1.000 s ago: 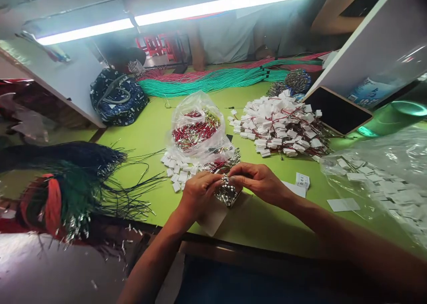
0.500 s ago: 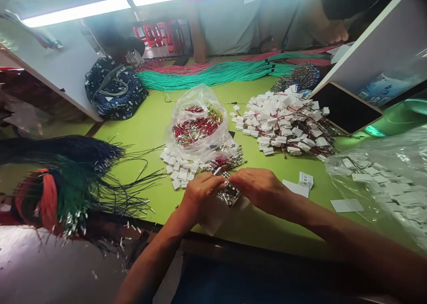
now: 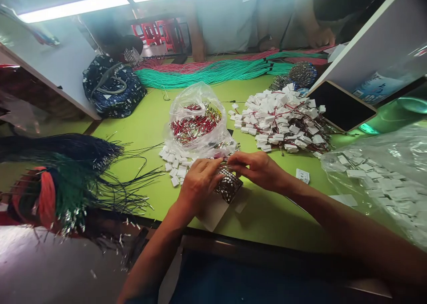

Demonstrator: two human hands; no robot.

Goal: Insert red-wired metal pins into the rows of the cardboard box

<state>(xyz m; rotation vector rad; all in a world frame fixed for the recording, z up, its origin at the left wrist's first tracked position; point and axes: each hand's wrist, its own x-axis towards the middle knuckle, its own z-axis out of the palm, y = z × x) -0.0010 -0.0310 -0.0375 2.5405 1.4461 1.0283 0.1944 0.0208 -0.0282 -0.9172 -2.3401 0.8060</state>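
My left hand (image 3: pixel 201 178) is at the middle of the table's near side, fingers bent and thumb close to the forefinger. Opposite it, my right hand (image 3: pixel 255 167) is closed in a pinch, its fingertips almost meeting those of the left. Whatever is pinched is too small to make out. Just below the fingertips sits a small block of metal-tipped pieces (image 3: pixel 230 187) with rows of round, pale ends. A pale sheet (image 3: pixel 213 211) lies under it. Beyond the hands stands a clear plastic bag of short red wires (image 3: pixel 196 125) with metal ends. White plastic connector housings (image 3: pixel 173 165) are scattered beside my left hand.
A heap of white connectors on red wires (image 3: pixel 280 122) lies at right, near a dark tablet-like panel (image 3: pixel 342 106). Dark and green wire bundles (image 3: pixel 70 184) hang at left. A bag of white housings (image 3: pixel 383 175) is far right. Another person's hand (image 3: pixel 322 36) shows at the back.
My hands have drawn back slightly from over the block, and more of its rows show. My right fingers have curled into a pinch. The white paper near my right forearm is now mostly covered.
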